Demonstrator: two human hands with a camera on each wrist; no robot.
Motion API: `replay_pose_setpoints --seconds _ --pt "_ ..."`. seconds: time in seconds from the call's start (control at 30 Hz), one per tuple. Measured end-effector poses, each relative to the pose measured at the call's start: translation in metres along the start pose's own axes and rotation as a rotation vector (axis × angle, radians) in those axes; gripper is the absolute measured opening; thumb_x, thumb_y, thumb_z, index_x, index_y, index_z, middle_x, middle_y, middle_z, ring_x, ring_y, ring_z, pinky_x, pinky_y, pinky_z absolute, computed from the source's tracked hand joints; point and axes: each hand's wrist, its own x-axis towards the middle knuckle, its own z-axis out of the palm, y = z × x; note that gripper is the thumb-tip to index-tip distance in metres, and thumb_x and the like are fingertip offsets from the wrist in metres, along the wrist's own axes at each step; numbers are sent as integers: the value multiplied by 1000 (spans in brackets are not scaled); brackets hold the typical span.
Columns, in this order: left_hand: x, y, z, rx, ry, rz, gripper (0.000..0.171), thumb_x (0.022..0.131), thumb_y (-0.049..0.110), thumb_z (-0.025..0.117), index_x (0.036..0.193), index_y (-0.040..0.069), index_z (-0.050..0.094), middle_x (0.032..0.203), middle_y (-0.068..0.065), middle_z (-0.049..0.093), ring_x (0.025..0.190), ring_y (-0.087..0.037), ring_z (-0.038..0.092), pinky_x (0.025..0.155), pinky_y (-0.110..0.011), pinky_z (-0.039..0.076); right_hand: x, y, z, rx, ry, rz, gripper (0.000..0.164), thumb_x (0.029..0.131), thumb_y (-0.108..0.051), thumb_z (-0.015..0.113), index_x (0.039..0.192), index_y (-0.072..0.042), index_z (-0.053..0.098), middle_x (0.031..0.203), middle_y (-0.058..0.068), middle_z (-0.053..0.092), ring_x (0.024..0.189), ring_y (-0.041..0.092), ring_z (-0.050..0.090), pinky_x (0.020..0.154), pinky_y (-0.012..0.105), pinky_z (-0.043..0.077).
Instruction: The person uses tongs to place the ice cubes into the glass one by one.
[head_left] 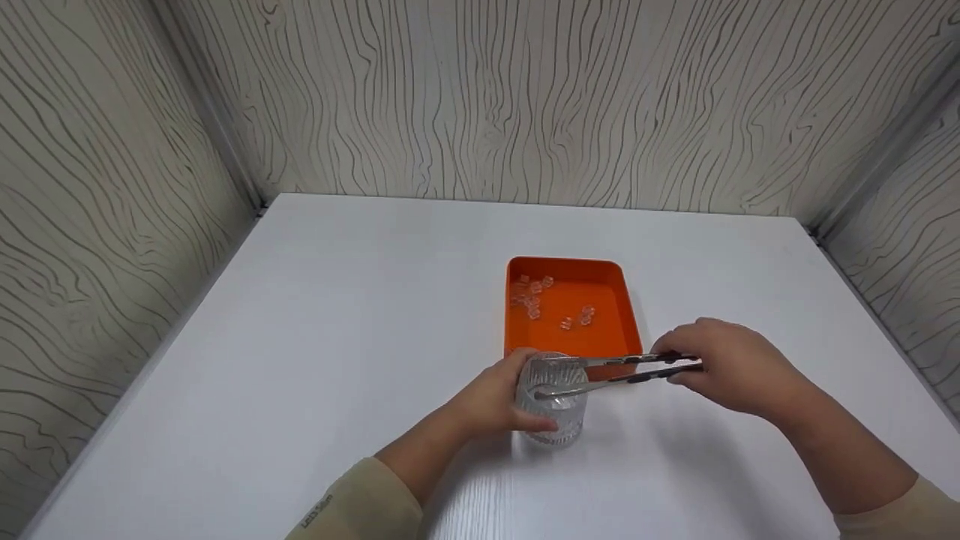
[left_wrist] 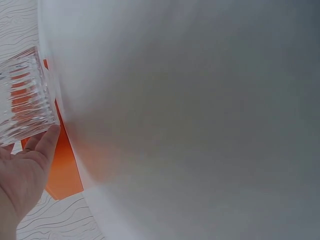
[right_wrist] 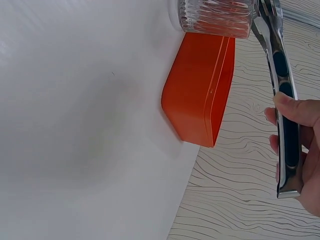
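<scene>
Head view: gripping a ribbed glass (head_left: 571,416) in the curled left hand (head_left: 495,397), at the near edge of the orange tray (head_left: 547,336); holding tongs (head_left: 639,376) in the curled right hand (head_left: 731,367), tips apart at the glass's mouth. Could tip the glass by jarring its rim. Hard to make out through ribs: any cube between tips, or contact with the desk (head_left: 375,315). Cut off atop right wrist view: tongs, glass.

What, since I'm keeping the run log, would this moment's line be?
left hand: grips glass | right hand: holds tongs | tongs: tips at glass mouth | clear cubes: several in orange tray
</scene>
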Motion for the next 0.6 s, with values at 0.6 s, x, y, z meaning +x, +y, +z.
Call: replay_pose_setpoints --seconds 0.6 --pt "-1 3 1 39 24 -59 92 57 45 83 132 40 31 128 17 46 119 -10 44 101 -39 37 0 3 5 61 -39 63 30 74 -27 76 101 -21 64 86 -11 60 72 7 53 65 30 47"
